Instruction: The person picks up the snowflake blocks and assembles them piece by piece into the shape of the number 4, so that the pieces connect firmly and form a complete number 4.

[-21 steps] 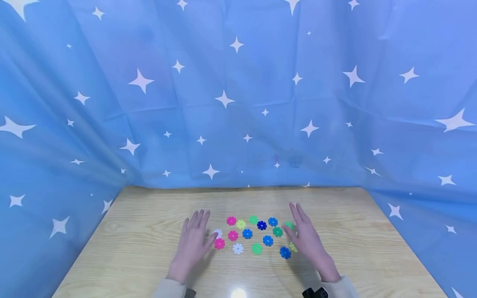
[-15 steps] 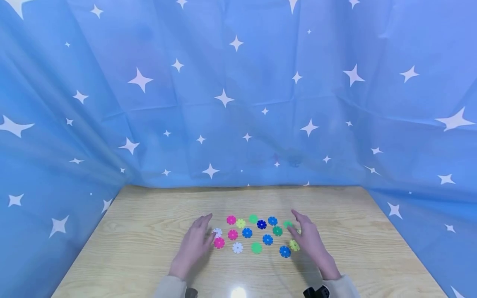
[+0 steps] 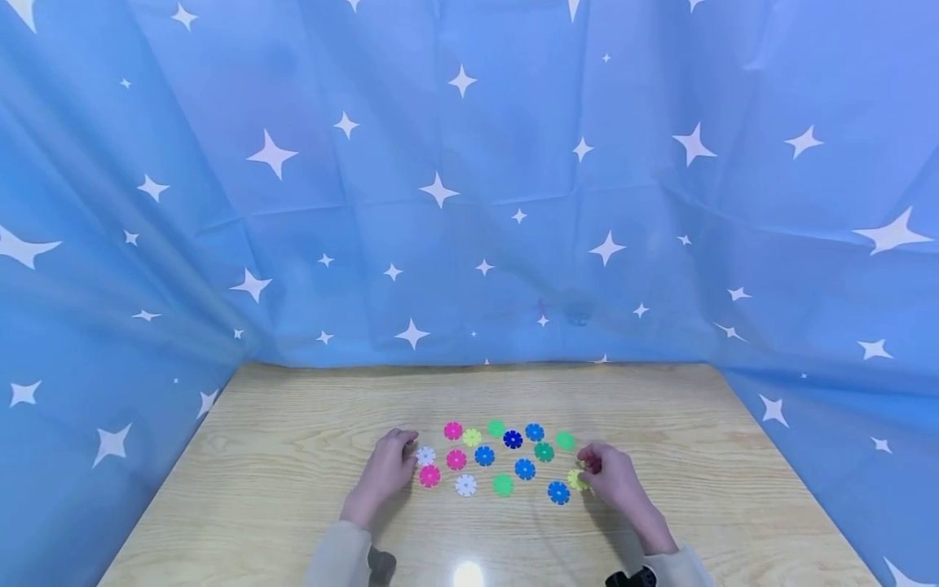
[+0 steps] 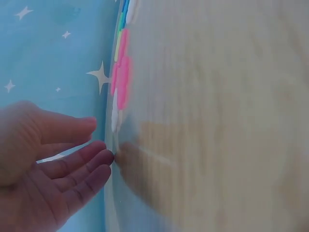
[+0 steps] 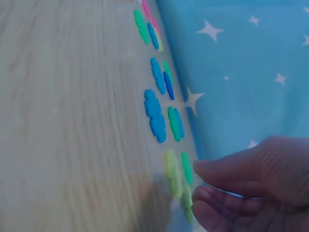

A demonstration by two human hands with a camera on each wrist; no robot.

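Several small notched plastic discs, pink, white, yellow, green and blue, lie flat on the wooden table. My left hand (image 3: 385, 466) is at the left end of the group, beside a white disc (image 3: 425, 456) and a pink disc (image 3: 429, 476). In the left wrist view its fingers are loosely bent, with a gap below the thumb and nothing held. At the right end, my right hand (image 3: 616, 481) hovers by a yellow disc (image 3: 575, 479), its thumb overlapping the edge. The right wrist view shows its bent fingers (image 5: 205, 215) close to the yellow-green discs, thumb and fingers apart.
Between the hands lie more discs, among them a green disc (image 3: 503, 485), a dark blue disc (image 3: 513, 439) and a blue disc (image 3: 558, 492). A blue star-patterned curtain (image 3: 469, 163) hangs behind and beside the wooden table (image 3: 293, 456).
Both hands had fingers stretched forward over the table; now the fingers are bent inward. The right hand's fingers have drawn back toward the yellow disc. The discs lie as before.
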